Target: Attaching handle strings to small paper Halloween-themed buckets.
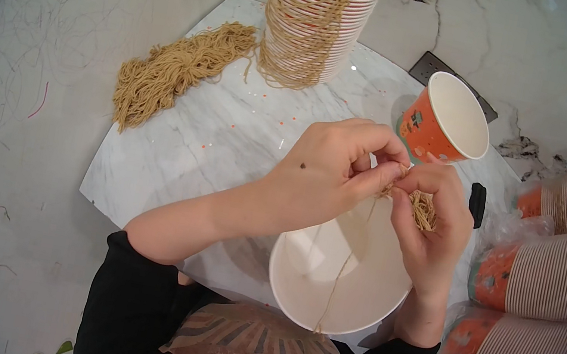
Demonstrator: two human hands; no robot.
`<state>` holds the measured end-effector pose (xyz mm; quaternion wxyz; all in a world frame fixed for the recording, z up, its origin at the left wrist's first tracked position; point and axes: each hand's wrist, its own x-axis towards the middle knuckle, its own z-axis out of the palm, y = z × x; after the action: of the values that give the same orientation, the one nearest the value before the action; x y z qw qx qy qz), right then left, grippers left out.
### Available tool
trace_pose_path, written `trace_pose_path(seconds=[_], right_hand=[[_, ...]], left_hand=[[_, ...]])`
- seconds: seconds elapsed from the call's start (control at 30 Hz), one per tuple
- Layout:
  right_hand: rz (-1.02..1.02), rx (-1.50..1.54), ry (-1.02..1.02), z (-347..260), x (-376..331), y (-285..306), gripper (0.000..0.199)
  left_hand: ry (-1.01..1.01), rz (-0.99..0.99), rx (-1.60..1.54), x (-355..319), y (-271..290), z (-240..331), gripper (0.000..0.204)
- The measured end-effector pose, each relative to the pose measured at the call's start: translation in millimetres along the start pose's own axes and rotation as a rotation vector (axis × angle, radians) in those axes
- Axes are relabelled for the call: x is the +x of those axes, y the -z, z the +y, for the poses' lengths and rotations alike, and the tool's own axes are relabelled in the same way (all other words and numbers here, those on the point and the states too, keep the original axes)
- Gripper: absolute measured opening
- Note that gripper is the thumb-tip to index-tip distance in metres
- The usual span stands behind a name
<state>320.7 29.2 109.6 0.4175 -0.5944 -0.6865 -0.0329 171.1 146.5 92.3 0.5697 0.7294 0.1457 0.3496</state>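
Observation:
My left hand (pixel 347 162) is closed in a pinch at the far rim of a large white paper tub (pixel 327 276). My right hand (pixel 436 215) pinches close against it, fingertips almost touching. Both hold tan yarn, and a small clump of the yarn (pixel 424 212) shows inside the curl of my right fingers. One thin strand (pixel 340 274) hangs from the fingertips across the tub's mouth to its near rim. My fingers hide the exact spot where the yarn is gripped.
A tan yarn bundle (pixel 177 71) lies at the left of the marbled table (pixel 172 165). Beside it rises a tall stack of tubs (pixel 360 20) draped with yarn. An orange tub (pixel 432 127) stands at the back right. Plastic-wrapped tub stacks (pixel 557 278) line the right side.

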Motion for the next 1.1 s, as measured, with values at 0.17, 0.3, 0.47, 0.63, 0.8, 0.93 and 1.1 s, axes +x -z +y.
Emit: trace_pose_path(seconds=[0.17, 0.3, 0.47, 0.63, 0.8, 0.93, 1.1], right_hand=[[0.058, 0.578, -0.332, -2.5, -10.1, 0.2, 0.009], [0.057, 0.711, -0.378, -8.5, -9.0, 3.6, 0.008], [0.05, 0.757, -0.439, -8.2, -8.8, 4.9, 0.008], [0.093, 0.861, -0.505, -7.3, -6.2, 3.5, 0.011], [0.099, 0.685, -0.445, -9.9, -10.0, 3.3, 0.011], [0.138, 0.591, -0.397, -13.9, -12.7, 1.2, 0.009], [0.145, 0.471, -0.347, -15.7, -14.1, 0.0, 0.009]], left_hand=[[0.005, -0.045, -0.146, 0.0, -0.9, -2.2, 0.009], [0.076, -0.123, -0.389, 0.0, -1.9, -1.6, 0.01], [0.113, -0.155, -0.468, 1.8, 0.2, -6.8, 0.013], [0.177, -0.192, -0.61, 3.3, 1.3, -5.4, 0.013], [0.204, -0.189, -0.603, 4.4, 1.2, -7.5, 0.013], [0.218, -0.173, -0.554, 1.6, -1.1, -5.2, 0.012], [0.213, -0.127, -0.533, -1.1, -3.4, 0.0, 0.011]])
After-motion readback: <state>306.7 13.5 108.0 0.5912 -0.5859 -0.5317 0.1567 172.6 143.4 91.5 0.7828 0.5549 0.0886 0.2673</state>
